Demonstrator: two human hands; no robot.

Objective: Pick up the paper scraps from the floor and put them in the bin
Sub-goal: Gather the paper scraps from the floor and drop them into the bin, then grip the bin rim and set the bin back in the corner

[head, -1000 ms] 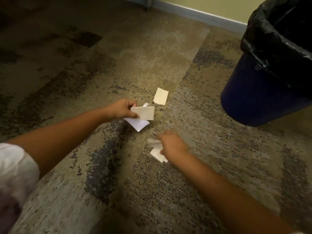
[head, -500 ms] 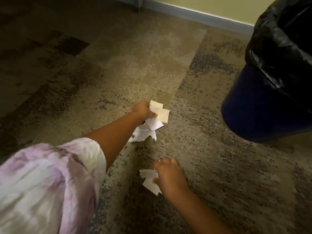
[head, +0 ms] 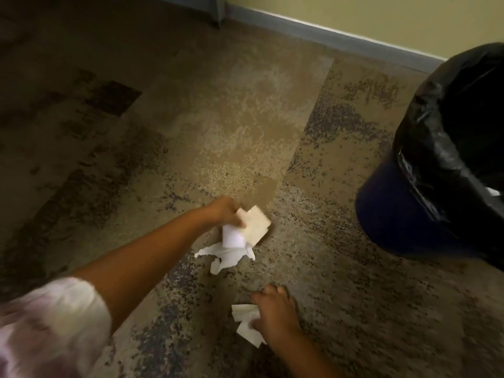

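We have a single view, from a wide-angle camera worn on the head, looking forward and steeply down at the carpeted floor (head: 245, 132). It sits close: both forearms reach in from the lower edge. The bin (head: 403, 214) cuts the right edge, and the wall's baseboard (head: 327, 36) crosses the top.

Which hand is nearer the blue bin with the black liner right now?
Left. The left hand, gripping paper scraps, is nearer the blue bin with the black liner; the right hand, gripping white scraps, sits farther back.
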